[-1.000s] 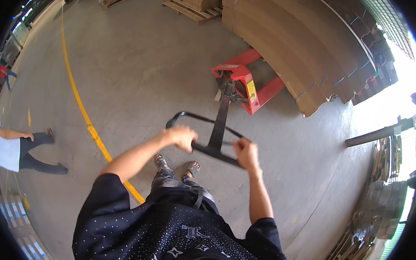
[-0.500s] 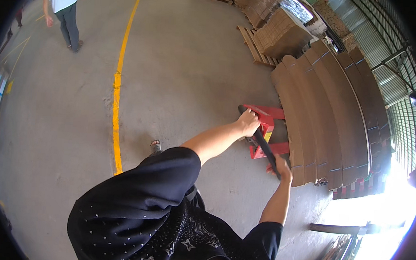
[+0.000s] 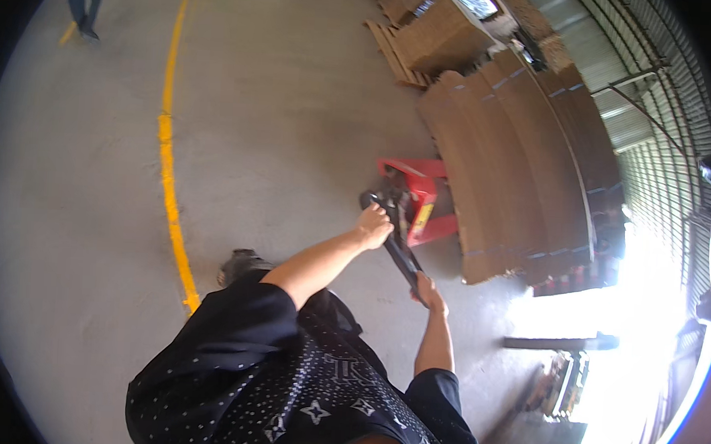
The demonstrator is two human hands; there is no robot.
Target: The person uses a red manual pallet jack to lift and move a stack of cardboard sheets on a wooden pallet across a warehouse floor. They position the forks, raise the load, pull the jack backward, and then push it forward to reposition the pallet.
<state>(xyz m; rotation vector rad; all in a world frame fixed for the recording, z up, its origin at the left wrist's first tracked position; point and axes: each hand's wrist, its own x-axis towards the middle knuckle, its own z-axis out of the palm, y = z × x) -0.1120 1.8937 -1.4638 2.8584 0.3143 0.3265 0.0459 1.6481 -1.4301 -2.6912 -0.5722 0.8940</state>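
Both my hands grip the black handle (image 3: 404, 262) of a red pallet jack (image 3: 421, 195). My left hand (image 3: 374, 225) is closed round the handle near its far end. Lower and to the right, my right hand (image 3: 429, 292) wraps the near end. The jack's red body stands on the floor just beyond the handle. Its forks point right, toward a tall stack of flat brown cardboard (image 3: 519, 174), and meet the stack's near side. How far they reach beneath it is hidden.
A yellow line (image 3: 167, 148) runs along the grey floor on my left. At the far left edge a person (image 3: 84, 0) is on foot. Beyond the stack, more cardboard (image 3: 442, 35) sits on a wooden pallet (image 3: 396, 55). A metal-grid wall (image 3: 668, 170) and bright opening lie right.
The jack, stack and both hands appear further left in the view, with my grip on the handle kept. The other person now appears nearer the upper left edge.
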